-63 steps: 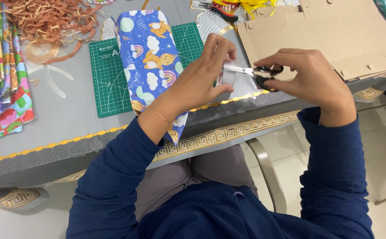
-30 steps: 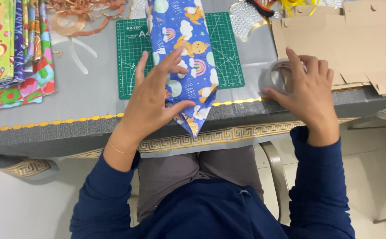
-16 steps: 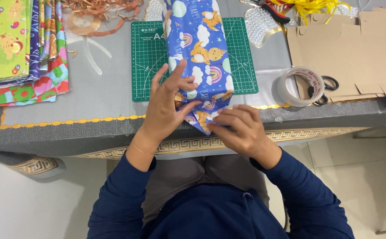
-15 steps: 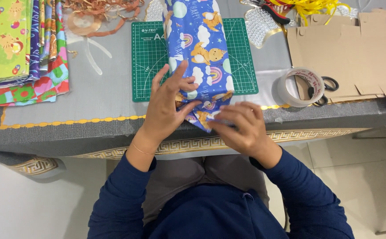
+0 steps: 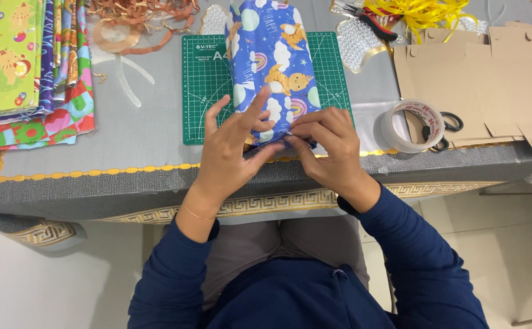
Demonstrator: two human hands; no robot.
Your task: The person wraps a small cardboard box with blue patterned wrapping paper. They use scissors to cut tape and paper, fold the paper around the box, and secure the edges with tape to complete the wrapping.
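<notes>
Both hands now on the near end of the blue wrapped parcel [image 5: 272,67], lying on the green cutting mat [image 5: 208,91] – right hand [image 5: 333,152] has left the tape roll [image 5: 412,125]. Left hand [image 5: 232,152] fingers spread, pressing; right fingers pinching the end flap – tape likely going on.

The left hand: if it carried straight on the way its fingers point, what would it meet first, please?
The left hand points up and away, its fingertips already on the blue wrapped parcel. Going on, it would likely slide along that parcel's wrapping above the green cutting mat.
</notes>
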